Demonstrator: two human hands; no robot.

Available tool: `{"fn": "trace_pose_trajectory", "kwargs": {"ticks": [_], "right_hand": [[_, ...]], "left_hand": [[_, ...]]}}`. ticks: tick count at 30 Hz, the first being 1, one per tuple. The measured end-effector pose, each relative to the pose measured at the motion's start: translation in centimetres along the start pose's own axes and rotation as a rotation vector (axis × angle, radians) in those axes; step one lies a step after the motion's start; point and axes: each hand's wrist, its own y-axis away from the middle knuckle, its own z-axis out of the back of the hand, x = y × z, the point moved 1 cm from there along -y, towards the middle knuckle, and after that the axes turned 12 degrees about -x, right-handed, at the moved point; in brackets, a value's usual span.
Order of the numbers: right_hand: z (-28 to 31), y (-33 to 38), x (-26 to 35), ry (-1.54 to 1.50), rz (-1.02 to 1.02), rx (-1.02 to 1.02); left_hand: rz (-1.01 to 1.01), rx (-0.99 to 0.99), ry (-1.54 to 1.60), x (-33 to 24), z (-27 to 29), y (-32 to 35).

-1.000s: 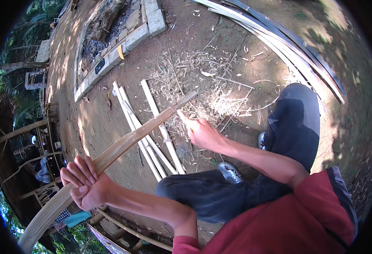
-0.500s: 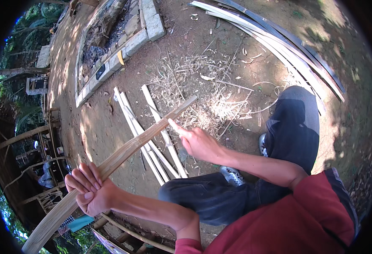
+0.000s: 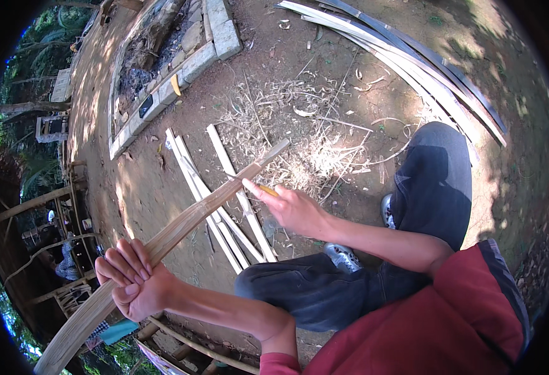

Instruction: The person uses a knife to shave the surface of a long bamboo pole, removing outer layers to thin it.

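My left hand point(image 3: 131, 281) is wrapped in a fist round a long, pale strip of split wood or bamboo point(image 3: 193, 215). The strip slants from the lower left up to a narrower, cut-down end near the middle. Closed round a slim yellow-handled tool point(image 3: 268, 190), my right hand point(image 3: 293, 211) is at the strip's upper part. Its forefinger lies against the strip's edge, and a thin tip seems to cross the wood there. The fingers hide much of the tool, so I cannot tell its exact kind.
Several pale strips point(image 3: 240, 194) lie on the ground beyond my arms, next to scattered shavings point(image 3: 318, 156). Long pale and dark slats point(image 3: 405, 59) curve across the upper right. A stone border point(image 3: 193, 65) carries a yellow piece point(image 3: 175, 85) and a black object point(image 3: 146, 106). My bent knee point(image 3: 437, 175) is at right.
My right hand has turned slightly, and the yellow handle now shows in it. The strip and my left hand have stayed nearly in place.
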Motion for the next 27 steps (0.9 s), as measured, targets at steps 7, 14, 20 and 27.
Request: {"fn": "trace_pose_trajectory", "kwargs": {"ticks": [7,14,20,27], "right_hand": [[0.8,-1.6,0.2,-0.149,-0.034,0.035],[-1.7,0.1,-6.2,0.265,0.11,-0.047],[-0.9,-0.2,-0.8,-0.084,0.031,0.019],[-0.2,0.4,0.2,0.031,0.166,-0.004]], "left_hand": [[-0.054,-0.115,-0.019,-0.3,-0.7,0.0],[0.025,0.03,0.006,-0.4,1.0,-0.6],[-0.007,-0.01,-0.016,-0.5,1.1,-0.7],[-0.013,-0.029,0.042,0.1,-0.6,0.2]]}}
